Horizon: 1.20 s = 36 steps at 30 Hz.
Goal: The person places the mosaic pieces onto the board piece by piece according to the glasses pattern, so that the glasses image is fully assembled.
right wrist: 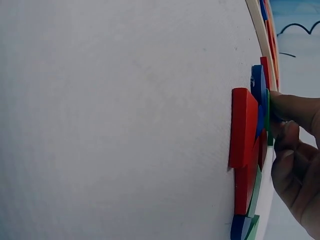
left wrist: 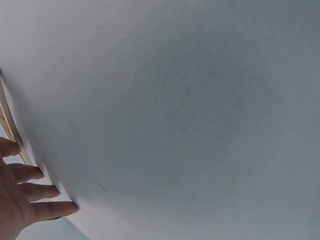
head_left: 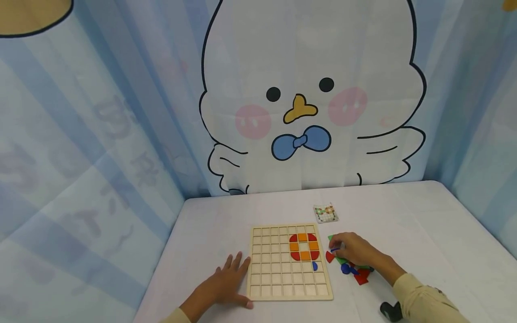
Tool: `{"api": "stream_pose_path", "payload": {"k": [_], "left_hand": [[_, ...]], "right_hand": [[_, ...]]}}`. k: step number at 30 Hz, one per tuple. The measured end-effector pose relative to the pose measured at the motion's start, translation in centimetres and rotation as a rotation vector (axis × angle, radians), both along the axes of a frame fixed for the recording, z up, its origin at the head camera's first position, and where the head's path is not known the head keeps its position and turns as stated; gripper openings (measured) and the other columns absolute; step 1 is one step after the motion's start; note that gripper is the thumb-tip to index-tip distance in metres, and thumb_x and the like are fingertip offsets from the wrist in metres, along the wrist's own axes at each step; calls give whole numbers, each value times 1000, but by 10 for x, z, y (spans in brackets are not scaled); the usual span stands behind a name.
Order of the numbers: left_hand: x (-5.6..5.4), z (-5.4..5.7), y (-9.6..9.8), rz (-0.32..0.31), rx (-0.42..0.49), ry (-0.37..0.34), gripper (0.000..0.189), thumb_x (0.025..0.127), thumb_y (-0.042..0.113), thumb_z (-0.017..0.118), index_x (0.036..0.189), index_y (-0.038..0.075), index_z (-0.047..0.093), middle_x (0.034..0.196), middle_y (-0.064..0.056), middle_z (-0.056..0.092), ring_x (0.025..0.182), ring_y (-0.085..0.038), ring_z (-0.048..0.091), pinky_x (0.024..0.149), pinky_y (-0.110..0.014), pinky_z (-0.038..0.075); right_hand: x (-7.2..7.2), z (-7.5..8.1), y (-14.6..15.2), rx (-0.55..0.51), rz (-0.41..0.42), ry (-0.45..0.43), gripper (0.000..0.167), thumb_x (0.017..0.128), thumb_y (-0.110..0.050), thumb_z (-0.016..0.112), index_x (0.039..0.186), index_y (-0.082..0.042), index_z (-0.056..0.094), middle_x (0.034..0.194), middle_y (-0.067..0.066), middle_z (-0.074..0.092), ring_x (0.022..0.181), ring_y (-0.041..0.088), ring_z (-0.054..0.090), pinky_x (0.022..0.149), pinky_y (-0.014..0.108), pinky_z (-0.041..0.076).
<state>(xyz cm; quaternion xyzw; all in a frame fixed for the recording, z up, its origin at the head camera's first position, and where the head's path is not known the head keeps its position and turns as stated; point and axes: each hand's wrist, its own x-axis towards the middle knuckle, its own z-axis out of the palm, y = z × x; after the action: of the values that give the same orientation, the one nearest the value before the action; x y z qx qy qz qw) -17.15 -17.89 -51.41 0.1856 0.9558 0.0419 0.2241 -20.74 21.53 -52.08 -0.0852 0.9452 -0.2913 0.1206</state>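
A light wooden grid board (head_left: pixel 266 267) lies on the white table. Orange squares (head_left: pixel 302 237) and red rounded corner pieces (head_left: pixel 314 255) form a ring in its upper right, with a blue half-round piece (head_left: pixel 315 266) below them. My left hand (head_left: pixel 226 283) rests at the board's left edge, fingers spread and thumb by the lower left corner. Right of the board, my right hand (head_left: pixel 355 249) pinches a small blue piece (head_left: pixel 335 249) between thumb and fingers; its shape is mostly hidden. Under and beside that hand lie loose red pieces (right wrist: pixel 242 127), blue pieces (right wrist: pixel 257 82) and green pieces (right wrist: pixel 255 192).
A small printed pattern card (head_left: pixel 325 213) lies beyond the board's upper right corner. Near the right sleeve sits a dark object (head_left: pixel 391 311). A curtain (head_left: pixel 250 170) with a cartoon bird hangs behind the table, and more curtain stands at both sides.
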Motion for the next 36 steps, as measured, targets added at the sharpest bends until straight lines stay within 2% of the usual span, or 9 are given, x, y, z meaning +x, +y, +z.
{"api": "stream_pose_path", "payload": {"k": [6,11,15,20,23,28,32,36], "left_hand": [[-1,-1,0,1,0,-4,125,63,79,73,160,16,26,167,-19,16,151,-49,18,108,-72,34],[-1,-2,0,0,-2,1,125,64,78,73,160,16,25,167,-19,16,151,-49,18,107,-72,34],[-1,-2,1,-4,-6,2,124,64,79,73,160,16,26,167,-19,16,150,-50,19,107,-72,34],[-1,-2,0,-7,-6,5,124,64,79,73,160,16,26,167,-20,16,150,-50,19,107,-72,34],[-1,-2,-1,-5,-3,7,125,64,79,73,160,15,25,167,-20,16,151,-49,18,107,-72,34],[-1,-2,-1,-2,1,1,124,64,78,74,160,15,25,167,-20,15,151,-49,18,107,-72,34],[-1,-3,-1,-2,-1,-5,125,64,78,74,160,15,25,167,-20,15,151,-50,18,107,-73,34],[-2,-3,0,7,-6,-6,124,64,77,74,160,15,26,167,-20,16,151,-49,18,108,-72,34]], "right_hand": [[3,0,0,2,-14,-5,13,89,-14,76,92,-17,64,87,-1,59,65,14,55,49,25,53],[4,2,1,32,-4,4,17,88,-15,78,90,-18,61,85,-1,58,63,13,55,49,23,51],[3,5,3,41,11,22,17,87,-18,78,90,-19,62,87,-3,60,66,12,55,55,25,52],[0,6,7,21,61,89,16,87,-17,79,89,-22,63,93,-5,68,78,11,56,75,32,55],[-2,6,8,-12,103,110,15,87,-17,78,89,-24,65,93,-8,69,80,11,57,78,31,55],[-2,6,10,-104,171,103,8,90,-19,75,94,-23,69,92,-9,67,75,10,56,67,21,52],[2,8,7,-194,213,57,6,93,-19,72,99,-19,70,96,-4,66,63,11,57,58,23,53],[5,9,2,-248,253,55,6,94,-18,71,100,-17,69,99,-3,68,61,10,58,56,23,53]]}}
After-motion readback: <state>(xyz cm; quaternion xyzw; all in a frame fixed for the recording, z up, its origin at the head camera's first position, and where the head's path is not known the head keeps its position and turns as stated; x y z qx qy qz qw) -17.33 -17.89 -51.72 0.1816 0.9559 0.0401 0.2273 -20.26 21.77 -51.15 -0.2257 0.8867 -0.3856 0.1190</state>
